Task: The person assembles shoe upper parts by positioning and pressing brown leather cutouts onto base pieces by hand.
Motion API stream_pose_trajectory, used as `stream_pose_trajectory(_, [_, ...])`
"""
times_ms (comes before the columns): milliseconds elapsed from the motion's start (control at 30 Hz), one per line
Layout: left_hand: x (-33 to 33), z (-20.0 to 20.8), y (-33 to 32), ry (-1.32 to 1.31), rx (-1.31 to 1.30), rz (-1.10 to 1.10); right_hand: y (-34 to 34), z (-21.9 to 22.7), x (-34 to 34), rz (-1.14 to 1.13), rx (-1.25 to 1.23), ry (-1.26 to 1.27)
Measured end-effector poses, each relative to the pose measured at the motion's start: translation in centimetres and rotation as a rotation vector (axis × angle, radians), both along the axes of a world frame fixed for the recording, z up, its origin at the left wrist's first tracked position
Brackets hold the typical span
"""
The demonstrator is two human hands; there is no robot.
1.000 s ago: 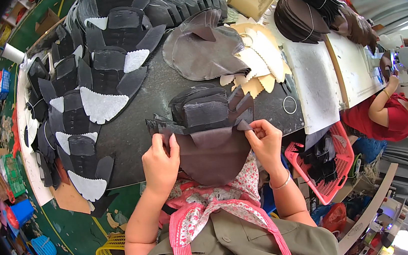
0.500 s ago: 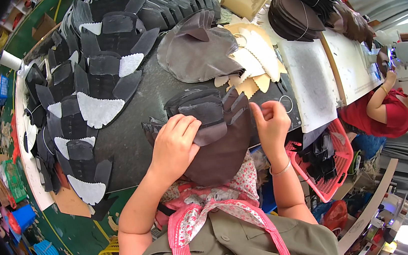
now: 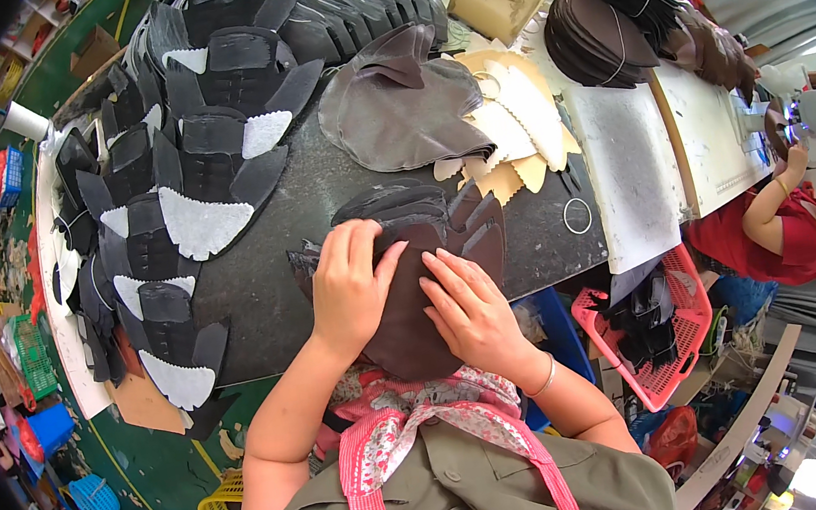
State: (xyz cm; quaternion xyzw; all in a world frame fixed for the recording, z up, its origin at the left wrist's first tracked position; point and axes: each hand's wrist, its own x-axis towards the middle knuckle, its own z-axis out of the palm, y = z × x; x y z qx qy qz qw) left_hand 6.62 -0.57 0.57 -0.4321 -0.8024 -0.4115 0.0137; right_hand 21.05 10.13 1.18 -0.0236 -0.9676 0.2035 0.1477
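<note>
A dark brown leather piece [image 3: 402, 331] lies in front of me at the near edge of the black work surface, partly hanging over it. Its far end has black-coated tabs [image 3: 475, 222] fanned out in layers. My left hand [image 3: 349, 282] grips the far part of this leather, fingers curled over the black-coated edge and thumb on the brown face. Beside it my right hand [image 3: 474, 308] rests on the same leather with fingers stretched out flat. A stack of brown leather pieces [image 3: 396, 105] lies just beyond.
Rows of black shoe-upper pieces [image 3: 212, 217] with white toothed patches cover the left. Cream toothed pieces [image 3: 514, 122], small scissors [image 3: 570, 176] and a white ring [image 3: 577, 216] are to the right. A pink basket [image 3: 660, 387] stands lower right; a co-worker in red [image 3: 777, 228] sits beyond.
My right hand has come left from beside the leather onto it and flattened out. The left hand has shifted right and up slightly, and brown leather now covers the black-coated middle tab.
</note>
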Motion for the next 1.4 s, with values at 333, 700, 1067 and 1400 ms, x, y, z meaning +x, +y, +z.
stream_pose_trajectory(333, [2.1, -0.6, -1.0, 0.268, -0.231, -0.312, 1.3, 0.3, -0.7, 0.049, 0.017, -0.008])
stream_pose_trajectory(700, [0.9, 0.3, -1.8, 0.225, -0.121, -0.32, 7.8, -0.5, -14.4, 0.082, 0.085, 0.16])
stream_pose_trajectory(1067, [-12.8, -1.6, -12.1, 0.227, -0.592, 0.154, 12.7, 2.0, -11.6, 0.077, 0.042, -0.161])
stream_pose_trajectory(1400, [-2.2, 6.8, -6.4, 0.632, 0.079, -0.099, 13.6, -0.2, -10.7, 0.05, -0.054, 0.023])
